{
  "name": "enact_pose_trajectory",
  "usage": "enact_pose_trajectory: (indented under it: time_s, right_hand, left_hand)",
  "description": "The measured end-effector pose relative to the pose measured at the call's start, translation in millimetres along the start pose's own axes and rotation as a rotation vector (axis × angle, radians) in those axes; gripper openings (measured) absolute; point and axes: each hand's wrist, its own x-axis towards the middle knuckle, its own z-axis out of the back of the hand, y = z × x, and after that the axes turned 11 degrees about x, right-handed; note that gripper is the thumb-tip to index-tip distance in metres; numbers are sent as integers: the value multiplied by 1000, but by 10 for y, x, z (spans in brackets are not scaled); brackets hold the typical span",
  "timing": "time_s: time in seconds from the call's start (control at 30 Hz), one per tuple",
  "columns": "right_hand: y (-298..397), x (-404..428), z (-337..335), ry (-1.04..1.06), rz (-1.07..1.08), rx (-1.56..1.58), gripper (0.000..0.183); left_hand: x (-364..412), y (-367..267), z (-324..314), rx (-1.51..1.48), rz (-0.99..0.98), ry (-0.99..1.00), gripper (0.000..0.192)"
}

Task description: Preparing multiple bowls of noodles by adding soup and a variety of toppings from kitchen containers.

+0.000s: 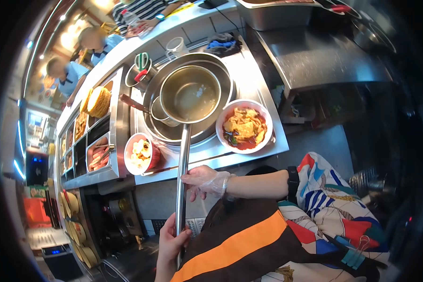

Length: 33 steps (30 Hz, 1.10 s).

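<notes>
A long-handled steel pan [191,93] holds cloudy, yellowish liquid and sits over a wide, dark round pot [225,75]. Low on its metal handle [184,151], my bare left hand [173,231] is wrapped around the tube. Farther up, my right hand [204,178], in a clear plastic glove, grips the same handle by its fingertips; the other fingers hang loosely curled. Beside the pot, on the right, stands a white-rimmed bowl [245,126] of red broth topped with yellow pieces. Left of the handle is a red paper bowl [157,155] with pale food in it.
A wooden-handled strainer [135,103] rests in the big pot's left side. Green-handled scissors [141,61] stand in a steel container. Ingredient trays hold sausages [99,153] and round noodle cakes [98,100]. A clear jug [175,47] stands behind. People [70,77] are beyond the counter.
</notes>
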Motion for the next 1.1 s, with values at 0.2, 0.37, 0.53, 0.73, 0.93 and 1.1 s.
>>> enact_pose_trajectory:
  time_s: [0.2,0.37,0.53,0.73,0.93,1.1]
  right_hand:
    - [-156,-34,-51,-8,-30,5,33]
    - [-177,-128,-103,-17,-46,-10,32]
    - [-233,-112,-97,2,-18,-23,32]
    - [-233,-128,-96,-7,-9,-39,31]
    - [-280,-79,-55,3,10,-41,33]
    - [-219,-139,-85,1,4,-69,34]
  left_hand:
    - [-107,137,30,182,-60,-64,58]
    - [-160,254,84,307,-117,-93,58]
    - [-164,407,150,394,-140,-117,60]
    - [-111,544,227,474,-189,-129,60]
    - [-91,619,286,593,-187,-160,61]
    - [-96,578,238,613,-215,-195,60]
